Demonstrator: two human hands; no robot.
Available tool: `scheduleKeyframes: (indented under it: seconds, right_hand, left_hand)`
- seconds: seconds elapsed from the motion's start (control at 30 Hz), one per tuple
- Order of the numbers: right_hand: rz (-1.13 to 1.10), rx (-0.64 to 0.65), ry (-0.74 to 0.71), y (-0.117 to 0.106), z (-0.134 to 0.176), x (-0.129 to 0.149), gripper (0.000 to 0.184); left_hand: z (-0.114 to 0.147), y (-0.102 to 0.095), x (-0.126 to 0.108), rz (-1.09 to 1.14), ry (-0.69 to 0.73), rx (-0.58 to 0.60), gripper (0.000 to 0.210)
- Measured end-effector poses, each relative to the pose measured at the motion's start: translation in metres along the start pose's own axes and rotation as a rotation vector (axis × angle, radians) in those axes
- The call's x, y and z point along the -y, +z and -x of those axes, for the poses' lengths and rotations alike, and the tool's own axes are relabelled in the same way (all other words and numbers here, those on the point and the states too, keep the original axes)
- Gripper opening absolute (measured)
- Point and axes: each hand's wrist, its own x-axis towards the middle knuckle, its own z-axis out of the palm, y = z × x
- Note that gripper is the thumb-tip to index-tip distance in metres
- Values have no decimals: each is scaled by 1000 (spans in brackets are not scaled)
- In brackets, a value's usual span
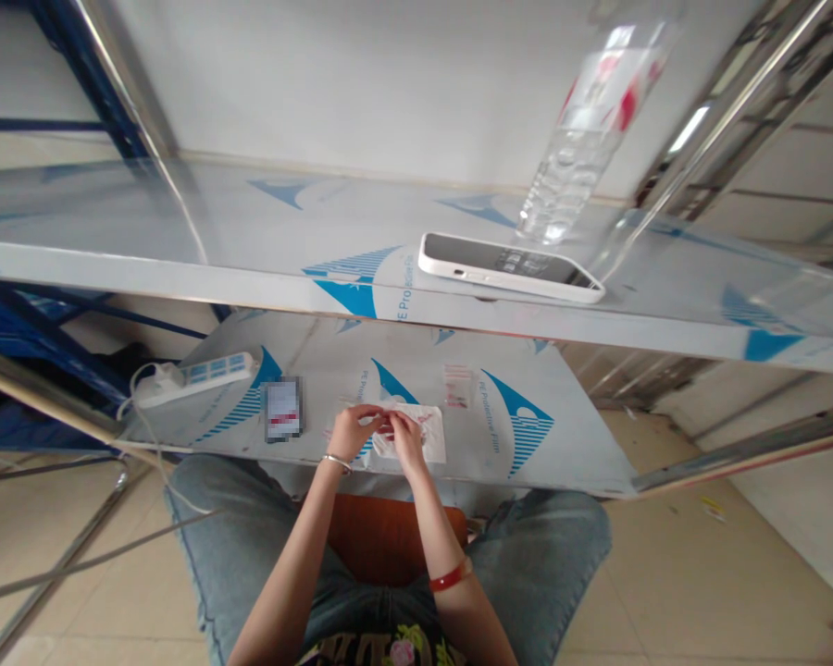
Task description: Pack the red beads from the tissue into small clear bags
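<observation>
"Taking the hands as the clock's middle, what lies furthest left?"

"A white power strip point(215, 372) with a plug in it, between nine and ten o'clock on the counter point(576, 453). Nearer, at nine, is a phone-like thing point(283, 410), its face blurred."

"And the left hand point(353, 433)?"

"Half curled, thumb and forefinger drawn together on a small red piece point(386, 429) at the centre of the dial. The piece is mostly hidden, so I can't tell its shape."

"Does the right hand point(407, 442) touch it too?"

"Yes, its fingertips pinch there as well, right up against the left ones. Both hands are over a white sheet point(435, 448), which reaches out toward three o'clock and has red marks on it."

"Anything further right?"

"A small clear packet point(456, 387) with red in it, at two o'clock on the counter. Up on the shelf point(381, 203), toward one o'clock, a white-edged phone point(510, 268) lies flat, and a clear bottle point(576, 148) stands behind it."
</observation>
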Motion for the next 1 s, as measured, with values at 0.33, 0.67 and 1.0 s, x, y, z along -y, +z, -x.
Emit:
scheduleKeyframes:
  seconds: [0.33, 0.67, 1.0]
  right_hand:
    - [179, 26, -200, 0, 3, 10, 30]
    - [211, 26, -285, 0, 4, 12, 27]
    - [335, 0, -298, -1, 4, 7, 21]
  left_hand:
    - [0, 0, -6, 50, -48, 19, 22]
    - [-1, 6, -1, 90, -29, 0, 18]
    - [2, 7, -13, -11, -56, -21, 13]
